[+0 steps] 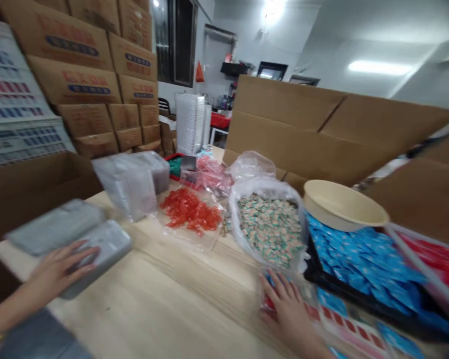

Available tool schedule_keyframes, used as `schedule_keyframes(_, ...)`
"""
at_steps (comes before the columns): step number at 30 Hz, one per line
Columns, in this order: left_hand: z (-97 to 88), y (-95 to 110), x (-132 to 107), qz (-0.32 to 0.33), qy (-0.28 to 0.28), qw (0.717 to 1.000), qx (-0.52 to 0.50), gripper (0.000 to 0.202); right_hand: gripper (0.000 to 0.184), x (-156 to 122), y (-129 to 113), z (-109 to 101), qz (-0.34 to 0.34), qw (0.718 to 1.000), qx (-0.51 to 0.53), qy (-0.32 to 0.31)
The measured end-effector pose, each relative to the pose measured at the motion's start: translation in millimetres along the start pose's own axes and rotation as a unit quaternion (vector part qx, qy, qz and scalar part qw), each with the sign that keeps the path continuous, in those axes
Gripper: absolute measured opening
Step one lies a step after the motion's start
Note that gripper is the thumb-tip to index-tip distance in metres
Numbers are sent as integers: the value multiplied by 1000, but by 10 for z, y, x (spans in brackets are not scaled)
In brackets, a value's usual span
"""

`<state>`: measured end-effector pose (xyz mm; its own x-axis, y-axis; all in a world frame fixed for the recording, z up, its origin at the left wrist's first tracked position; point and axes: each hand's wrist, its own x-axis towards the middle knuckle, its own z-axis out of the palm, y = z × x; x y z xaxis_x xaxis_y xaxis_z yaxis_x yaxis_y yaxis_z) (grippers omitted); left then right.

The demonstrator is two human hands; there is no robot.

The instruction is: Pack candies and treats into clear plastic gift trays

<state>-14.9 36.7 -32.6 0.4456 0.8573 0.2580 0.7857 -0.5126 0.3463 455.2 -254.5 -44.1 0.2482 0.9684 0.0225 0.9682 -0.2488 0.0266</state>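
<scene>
My left hand (65, 267) rests with fingers spread on a grey plastic-wrapped block (110, 244) at the table's left edge. Beside that block lies another flat grey wrapped bundle (60, 227). At the lower right, my right hand (284, 304) lies with outstretched fingers over a clear plastic pack (265, 301) with red and blue inside; the hand hides much of it. Just beyond is a bag of small printed sachets (271, 224). Right of the hand are blue packets (333, 301) and a strip with red oval shapes (353, 326). Motion blurs some detail.
Red-orange wrapped pieces (190, 212) lie mid-table near clear plastic bags (129, 184). A cream basin (344, 207) sits on blue packets in a black tray (370, 294). A cardboard sheet (284, 119) stands behind; stacked cartons (86, 85) rise at left.
</scene>
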Motion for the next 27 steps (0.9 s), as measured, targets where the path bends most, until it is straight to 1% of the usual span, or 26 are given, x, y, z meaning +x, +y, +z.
schedule_keyframes(2, -103, 106, -27, -9, -49, 997, 50, 47, 58, 43, -42, -2, -18, 999, 13, 50)
schedule_keyframes(3, -144, 145, -40, -13, -80, 995, 64, 47, 59, 92, -104, -22, -34, 996, 30, 73)
schedule_keyframes(4, -176, 174, -53, -20, -92, 993, 73, 46, 59, 159, -200, -57, -54, 993, 55, 88)
schedule_keyframes(6, -214, 211, -78, -28, -113, 990, 76, 45, 58, 333, -504, -180, -107, 983, 119, 85)
schedule_keyframes(7, -223, 221, -91, -32, -116, 990, 72, 45, 55, 437, -711, -260, -136, 976, 154, 70)
schedule_keyframes(9, -227, 227, -116, -36, -118, 990, 62, 45, 47, 678, -1214, -423, -207, 953, 221, 26)
schedule_keyframes(11, -219, 219, -136, -36, -114, 992, 50, 44, 41, 969, -1776, -552, -299, 916, 268, -9)
schedule_keyframes(13, -211, 205, -147, -31, -104, 993, 39, 43, 34, 1291, -2316, -624, -366, 886, 284, -9)
schedule_keyframes(14, -211, 200, -150, -27, -99, 994, 36, 42, 30, 1450, -2553, -642, -386, 879, 279, 2)
schedule_keyframes(16, -218, 205, -152, -22, -90, 995, 36, 40, 24, 1730, -2932, -654, -414, 873, 259, 14)
schedule_keyframes(17, -224, 218, -153, -20, -88, 995, 40, 39, 21, 1842, -3066, -653, -428, 873, 233, 19)
schedule_keyframes(19, -229, 268, -155, -22, -84, 995, 54, 37, 16, 2000, -3235, -648, -464, 871, 163, 23)
schedule_keyframes(21, -208, 340, -158, -35, -76, 994, 75, 32, 15, 2075, -3306, -641, -499, 861, 99, 28)
schedule_keyframes(24, -104, 438, -151, -56, -62, 991, 106, 17, 12, 2088, -3362, -633, -534, 843, 64, 19)
schedule_keyframes(27, 17, 497, -136, -41, -59, 991, 116, 17, 13, 2067, -3464, -656, -558, 829, 37, 10)
